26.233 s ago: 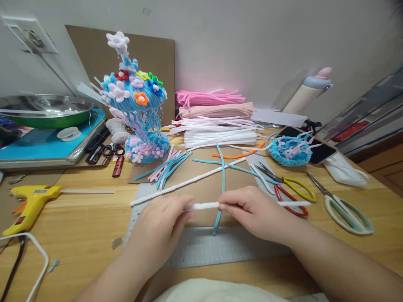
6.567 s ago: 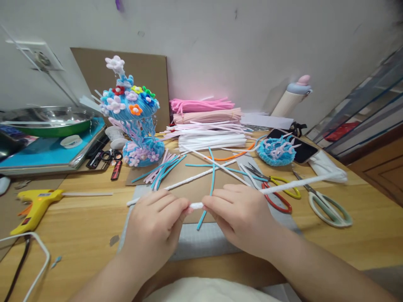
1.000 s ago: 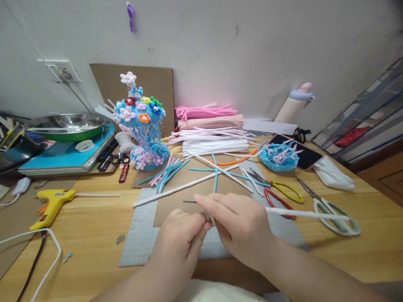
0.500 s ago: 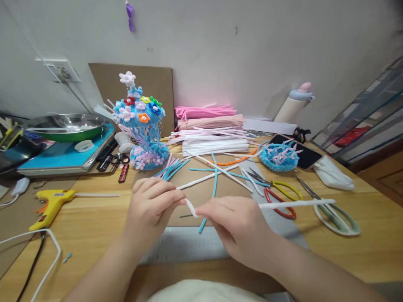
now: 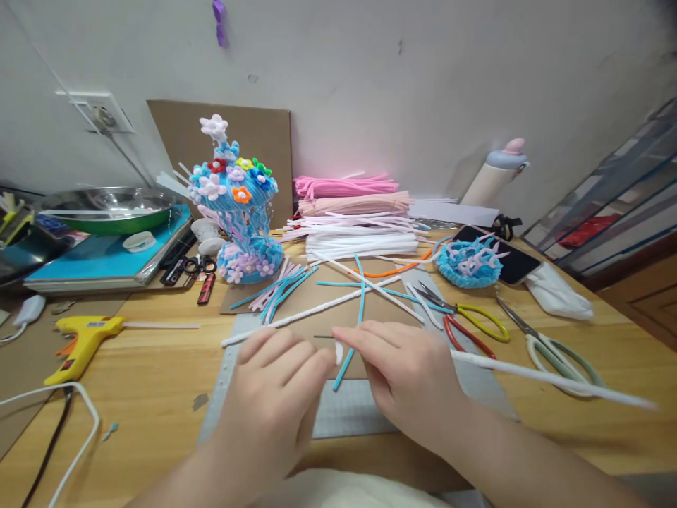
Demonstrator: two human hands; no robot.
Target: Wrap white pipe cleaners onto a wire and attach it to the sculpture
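Note:
Between my two hands a short bent piece of a white pipe cleaner (image 5: pixel 550 379) shows, and its long end sticks out to the right past my right hand (image 5: pixel 405 374). Both hands are closed in a pinch on it: my left hand (image 5: pixel 280 391) at the bent end, my right hand just beside. Beyond them, crossed white and blue pipe cleaners (image 5: pixel 362 300) lie on a brown board (image 5: pixel 338 310). A bunch of short blue and pink pieces (image 5: pixel 280 288) lies behind my left hand.
Left: a yellow glue gun (image 5: pixel 87 342), white cable and metal bowl (image 5: pixel 106 210). Behind: a flowered blue jellyfish-like model (image 5: pixel 233 190) and pipe cleaner bundles (image 5: pixel 360 243). Right: red- and yellow-handled pliers or scissors (image 5: pixel 481 321), green-white scissors (image 5: pixel 565 363), a blue round piece (image 5: pixel 469 263) and a phone (image 5: pixel 513 261).
My left hand has moved down and right, turning over. The long white end at the right has swung lower and nearer, and more of the board's left side shows.

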